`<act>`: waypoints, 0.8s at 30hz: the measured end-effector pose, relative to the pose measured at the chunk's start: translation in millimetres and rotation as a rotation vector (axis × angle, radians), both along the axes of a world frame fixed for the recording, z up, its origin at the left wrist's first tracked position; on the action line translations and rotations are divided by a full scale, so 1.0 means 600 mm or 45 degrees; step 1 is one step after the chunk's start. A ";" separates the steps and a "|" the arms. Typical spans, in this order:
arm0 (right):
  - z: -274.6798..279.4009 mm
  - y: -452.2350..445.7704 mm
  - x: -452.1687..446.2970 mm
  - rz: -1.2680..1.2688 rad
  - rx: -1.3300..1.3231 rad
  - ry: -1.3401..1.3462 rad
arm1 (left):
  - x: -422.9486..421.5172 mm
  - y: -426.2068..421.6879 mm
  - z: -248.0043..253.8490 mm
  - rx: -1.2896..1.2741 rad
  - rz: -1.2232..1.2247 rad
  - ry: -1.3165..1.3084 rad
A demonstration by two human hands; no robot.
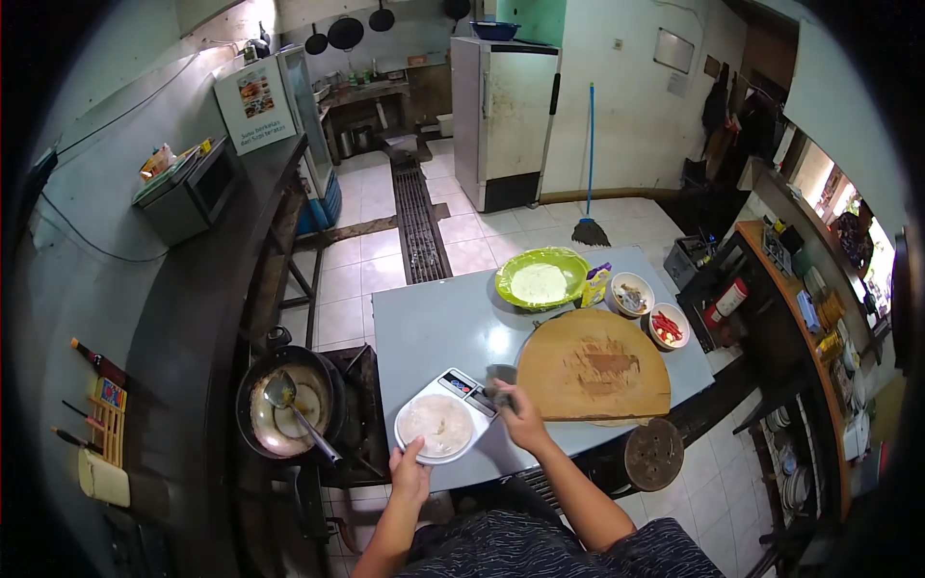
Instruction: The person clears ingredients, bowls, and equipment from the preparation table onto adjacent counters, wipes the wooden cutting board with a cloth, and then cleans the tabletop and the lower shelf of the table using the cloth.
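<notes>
Weighing step, as judged

Left hand point(410, 472) grasps white bowl point(449, 459) at its near side; bowl sits on scale point(461, 386), left of wooden board point(551, 385). Right hand point(523, 424) grips dark blurred item point(500, 376), identity unclear. Next move likely calls for steadying bowl.

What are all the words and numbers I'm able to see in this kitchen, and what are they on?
"Susu berkelas dari Sapi": white panel; its last word is too blurred.
Kitchen scale: display and button markings too small to read.
Yellow-and-purple packet: print too blurred.
Red canister: label too small.
Small colourful box: print too blurred.
</notes>
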State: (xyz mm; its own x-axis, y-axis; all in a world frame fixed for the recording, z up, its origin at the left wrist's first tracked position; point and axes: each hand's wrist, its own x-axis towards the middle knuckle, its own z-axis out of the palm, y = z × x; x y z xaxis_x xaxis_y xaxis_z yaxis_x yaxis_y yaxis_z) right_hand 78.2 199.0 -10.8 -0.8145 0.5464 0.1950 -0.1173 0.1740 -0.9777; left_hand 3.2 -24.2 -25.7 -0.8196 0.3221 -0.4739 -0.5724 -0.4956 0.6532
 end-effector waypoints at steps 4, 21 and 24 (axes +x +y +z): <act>-0.034 -0.013 -0.009 0.207 0.658 -0.391 | 0.006 0.010 -0.003 0.122 -0.161 -0.029; 0.058 -0.182 0.076 0.219 0.080 0.027 | 0.000 0.027 -0.011 0.493 -0.130 -0.218; 0.078 -0.169 0.074 -0.020 -0.238 0.075 | 0.005 0.024 0.026 0.469 0.027 -0.109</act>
State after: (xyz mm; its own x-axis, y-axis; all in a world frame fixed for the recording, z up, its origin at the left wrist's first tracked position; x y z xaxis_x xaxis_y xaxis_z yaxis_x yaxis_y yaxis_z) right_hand 122.4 97.6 35.9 -0.7958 0.5901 0.1360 -0.1739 -0.0076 -0.9847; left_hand 6.0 -9.7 -10.3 -0.7904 0.4672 -0.3961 -0.6042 -0.7007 0.3793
